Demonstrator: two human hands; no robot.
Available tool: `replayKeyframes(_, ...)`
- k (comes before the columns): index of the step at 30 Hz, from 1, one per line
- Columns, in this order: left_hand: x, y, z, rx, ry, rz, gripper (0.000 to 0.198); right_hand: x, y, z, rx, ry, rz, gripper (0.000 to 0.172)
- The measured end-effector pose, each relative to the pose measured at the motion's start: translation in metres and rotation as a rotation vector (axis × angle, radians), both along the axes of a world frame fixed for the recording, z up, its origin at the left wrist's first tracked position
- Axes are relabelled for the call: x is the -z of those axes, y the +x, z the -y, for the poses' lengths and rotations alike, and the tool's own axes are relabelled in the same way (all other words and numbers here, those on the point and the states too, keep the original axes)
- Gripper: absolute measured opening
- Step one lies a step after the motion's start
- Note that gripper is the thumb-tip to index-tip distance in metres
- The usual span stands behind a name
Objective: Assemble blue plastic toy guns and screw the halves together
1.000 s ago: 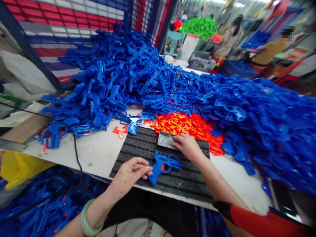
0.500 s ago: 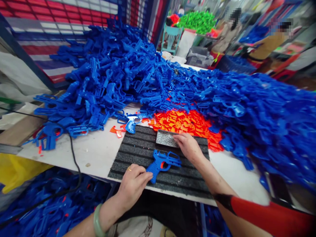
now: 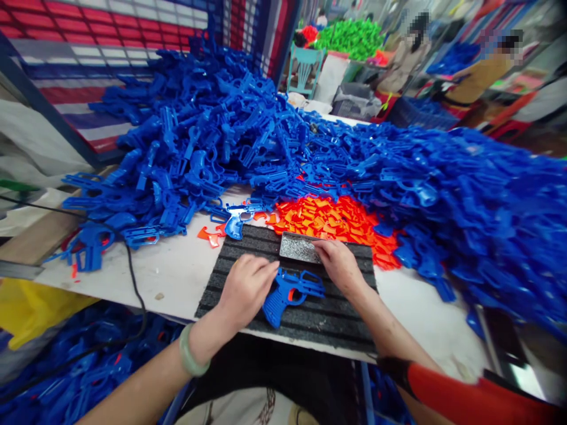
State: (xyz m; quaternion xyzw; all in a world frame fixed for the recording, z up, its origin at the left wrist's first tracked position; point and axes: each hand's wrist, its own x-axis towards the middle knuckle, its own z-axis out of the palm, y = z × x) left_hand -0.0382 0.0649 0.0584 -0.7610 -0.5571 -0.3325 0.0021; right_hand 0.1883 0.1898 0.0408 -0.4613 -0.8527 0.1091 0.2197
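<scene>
A blue plastic toy gun half with an orange trigger lies flat on a dark ribbed mat. Above its rear end is my left hand, thumb and fingertips pinched together; whatever is between them is too small to make out. My right hand reaches into a small tray full of tiny silvery metal pieces. Its fingertips are pressed together at the tray's right end, and what they hold is hidden.
Heaps of blue toy gun halves cover the table's back and right. Orange triggers are piled behind the tray. A black cable hangs over the left edge. Blue parts fill the space below. People sit farther back.
My left hand has moved up and away from the toy gun half's grip to its upper rear end. My right hand has stayed at the tray with little movement.
</scene>
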Motion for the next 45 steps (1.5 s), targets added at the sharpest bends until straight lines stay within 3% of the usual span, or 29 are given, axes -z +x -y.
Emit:
replayKeyframes(3, -0.022, 0.016, -0.057, -0.022, -0.308, -0.299, 0.024, -0.002, -0.004, 0.0, 0.003, 0.0, -0.003, 0.021)
replayKeyframes(5, -0.028, 0.03, -0.086, -0.045, -0.375, -0.351, 0.02, -0.005, -0.004, 0.001, 0.008, 0.005, -0.005, 0.022)
replayKeyframes(7, -0.028, 0.041, -0.103, -0.063, -0.4, -0.358, 0.015, -0.009, -0.001, 0.003, 0.02, 0.0, -0.038, 0.023)
replayKeyframes(10, -0.024, 0.048, -0.11, -0.054, -0.43, -0.367, 0.013, -0.015, 0.005, 0.013, 0.037, -0.089, -0.233, 0.022)
replayKeyframes(14, -0.023, 0.047, -0.107, -0.025, -0.447, -0.363, 0.016, -0.018, 0.011, 0.034, 0.062, -0.273, -0.481, 0.016)
replayKeyframes(18, -0.023, 0.046, -0.105, -0.021, -0.431, -0.33, 0.021, -0.014, 0.013, 0.051, 0.082, -0.359, -0.532, 0.013)
replayKeyframes(23, -0.017, 0.05, -0.106, -0.018, -0.392, -0.245, 0.023, -0.008, 0.015, 0.059, -0.056, -0.315, -0.488, 0.016)
replayKeyframes(30, -0.025, 0.039, -0.092, 0.076, -0.379, -0.01, 0.025, -0.005, 0.01, 0.065, -0.062, -0.192, -0.363, 0.012)
replayKeyframes(32, -0.026, 0.032, -0.08, 0.094, -0.403, 0.119, 0.019, -0.003, 0.007, 0.067, -0.068, -0.144, -0.33, 0.011)
replayKeyframes(38, -0.018, 0.012, -0.038, 0.085, -0.642, 0.85, 0.022, 0.007, 0.0, 0.073, -0.035, -0.058, -0.308, 0.015)
replayKeyframes(45, -0.009, 0.0, -0.01, -0.043, -0.724, 0.983, 0.02, 0.01, -0.005, 0.078, 0.0, -0.09, -0.312, 0.015)
